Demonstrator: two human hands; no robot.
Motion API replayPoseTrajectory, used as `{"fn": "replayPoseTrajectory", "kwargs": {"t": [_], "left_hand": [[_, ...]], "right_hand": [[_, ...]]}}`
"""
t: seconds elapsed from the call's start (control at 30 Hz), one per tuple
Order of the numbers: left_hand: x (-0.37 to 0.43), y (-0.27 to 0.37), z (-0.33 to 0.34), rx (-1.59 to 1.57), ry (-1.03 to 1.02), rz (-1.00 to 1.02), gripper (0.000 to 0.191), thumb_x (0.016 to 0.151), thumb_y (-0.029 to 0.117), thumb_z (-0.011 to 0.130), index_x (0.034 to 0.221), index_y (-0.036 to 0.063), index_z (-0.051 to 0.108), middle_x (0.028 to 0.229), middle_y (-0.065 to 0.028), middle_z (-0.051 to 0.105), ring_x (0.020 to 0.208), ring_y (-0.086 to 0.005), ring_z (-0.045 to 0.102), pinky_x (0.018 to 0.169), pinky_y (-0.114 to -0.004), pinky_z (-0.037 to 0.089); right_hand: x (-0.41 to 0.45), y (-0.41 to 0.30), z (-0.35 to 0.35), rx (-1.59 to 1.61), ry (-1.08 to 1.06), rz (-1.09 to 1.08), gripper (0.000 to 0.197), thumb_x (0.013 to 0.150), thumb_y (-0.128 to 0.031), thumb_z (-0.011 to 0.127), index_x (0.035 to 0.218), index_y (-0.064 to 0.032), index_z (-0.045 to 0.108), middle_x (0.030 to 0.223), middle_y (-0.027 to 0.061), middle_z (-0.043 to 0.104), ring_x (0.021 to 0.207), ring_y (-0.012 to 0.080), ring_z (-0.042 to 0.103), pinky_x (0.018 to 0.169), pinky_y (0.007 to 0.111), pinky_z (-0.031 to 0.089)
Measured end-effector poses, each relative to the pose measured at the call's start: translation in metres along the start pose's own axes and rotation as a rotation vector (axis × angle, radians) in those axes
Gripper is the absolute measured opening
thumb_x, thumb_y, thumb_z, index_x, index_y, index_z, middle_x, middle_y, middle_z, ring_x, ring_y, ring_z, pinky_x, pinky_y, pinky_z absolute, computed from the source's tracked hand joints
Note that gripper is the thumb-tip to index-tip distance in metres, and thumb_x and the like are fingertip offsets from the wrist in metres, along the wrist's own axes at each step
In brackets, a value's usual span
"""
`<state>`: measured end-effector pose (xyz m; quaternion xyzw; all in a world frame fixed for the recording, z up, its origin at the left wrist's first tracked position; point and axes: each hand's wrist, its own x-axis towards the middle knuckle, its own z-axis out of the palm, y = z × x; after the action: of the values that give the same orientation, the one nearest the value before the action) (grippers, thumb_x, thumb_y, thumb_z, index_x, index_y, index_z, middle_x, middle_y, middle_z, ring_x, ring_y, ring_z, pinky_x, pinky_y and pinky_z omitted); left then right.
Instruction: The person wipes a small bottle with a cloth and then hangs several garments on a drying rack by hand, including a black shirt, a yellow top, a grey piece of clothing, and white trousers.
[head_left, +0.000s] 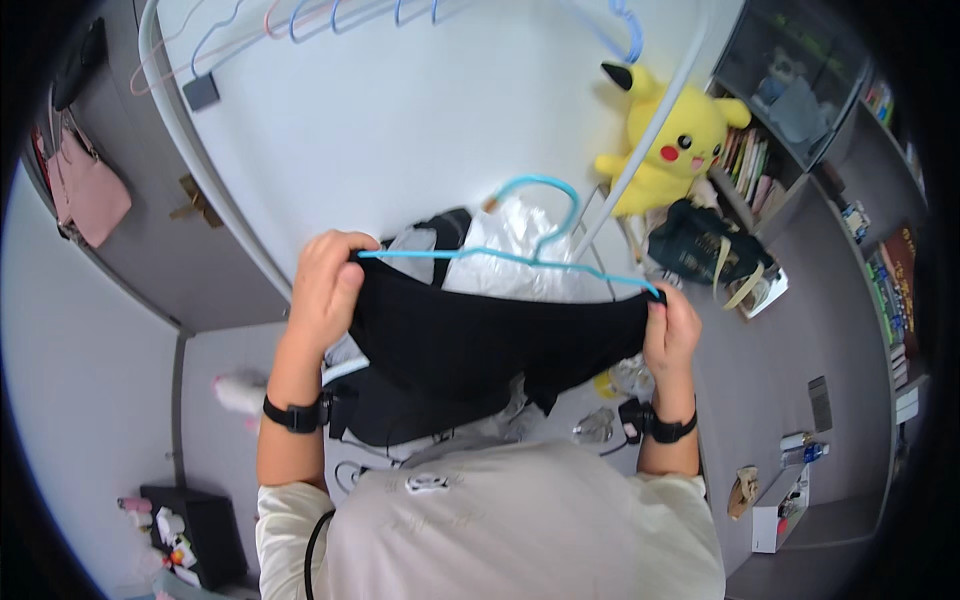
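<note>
A black garment (480, 334) hangs stretched between my two hands, its upper edge spread along a light-blue wire hanger (534, 261). My left hand (328, 289) grips the garment's left corner together with the hanger's end. At the other end, my right hand (673, 330) pinches the right corner against the hanger's tip. The hanger's hook points up and curves to the left, with a brownish tip. Folds of cloth hide the garment's lower shape. Each of my wrists wears a black strap with a small box on it.
Ahead stands a white clothes rack (660, 124) with several empty hangers (352, 19) on top. A yellow plush toy (667, 142) sits behind its right post, near a dark green tote bag (701, 244). A pink handbag (88, 184) hangs at left. Bookshelves (862, 300) line the right.
</note>
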<state>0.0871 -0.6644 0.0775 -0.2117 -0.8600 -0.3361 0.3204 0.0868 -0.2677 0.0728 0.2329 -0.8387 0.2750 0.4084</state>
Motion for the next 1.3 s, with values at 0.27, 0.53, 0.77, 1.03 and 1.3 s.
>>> {"fn": "replayPoseTrajectory", "kwargs": {"t": [0.27,0.53,0.77,1.03,1.3], "left_hand": [[0.002,0.007,0.001,-0.038,0.116,-0.019,0.051,0.090,0.040,0.040,0.125,0.0029,0.045,0.131,-0.0171,0.039,0.123,-0.0317,0.036,0.102,-0.039,0.028],[-0.036,0.003,0.011,-0.068,-0.022,-0.185,0.040,0.080,0.010,0.059,0.119,0.0071,0.049,0.131,-0.0139,0.037,0.118,-0.0279,0.041,0.094,-0.037,0.037],[-0.071,0.003,0.010,-0.131,-0.020,-0.319,0.033,0.080,0.014,0.061,0.112,0.0084,0.055,0.129,-0.0151,0.039,0.117,-0.0327,0.042,0.094,-0.038,0.037],[-0.097,0.002,0.006,-0.150,0.007,-0.437,0.026,0.079,0.009,0.060,0.105,0.0067,0.058,0.125,-0.0133,0.044,0.110,-0.0278,0.047,0.088,-0.036,0.041],[-0.114,-0.003,0.010,-0.170,0.028,-0.476,0.022,0.079,0.009,0.061,0.101,0.0067,0.060,0.119,-0.0121,0.048,0.095,-0.0231,0.054,0.080,-0.032,0.045]], "right_hand": [[-0.003,0.042,-0.068,-0.157,0.230,0.263,0.018,0.088,-0.010,0.051,0.100,0.0024,0.057,0.071,0.0100,0.056,0.064,0.0155,0.052,0.061,0.027,0.043],[0.107,0.045,-0.067,-0.374,0.327,0.126,0.016,0.089,-0.017,0.050,0.088,-0.0017,0.054,0.068,0.0221,0.052,0.062,0.0405,0.051,0.054,0.040,0.040],[0.212,0.055,-0.060,-0.482,0.389,0.050,0.022,0.089,-0.025,0.048,0.091,-0.0044,0.057,0.076,0.0212,0.059,0.072,0.0417,0.055,0.061,0.047,0.043],[0.306,0.057,-0.033,-0.587,0.420,0.108,0.030,0.090,-0.029,0.043,0.078,-0.0030,0.052,0.075,0.0199,0.059,0.074,0.0418,0.056,0.062,0.049,0.043],[0.313,0.077,0.008,-0.556,0.335,0.222,0.031,0.091,-0.030,0.042,0.083,-0.0031,0.056,0.080,0.0196,0.062,0.078,0.0410,0.058,0.067,0.048,0.046]]}}
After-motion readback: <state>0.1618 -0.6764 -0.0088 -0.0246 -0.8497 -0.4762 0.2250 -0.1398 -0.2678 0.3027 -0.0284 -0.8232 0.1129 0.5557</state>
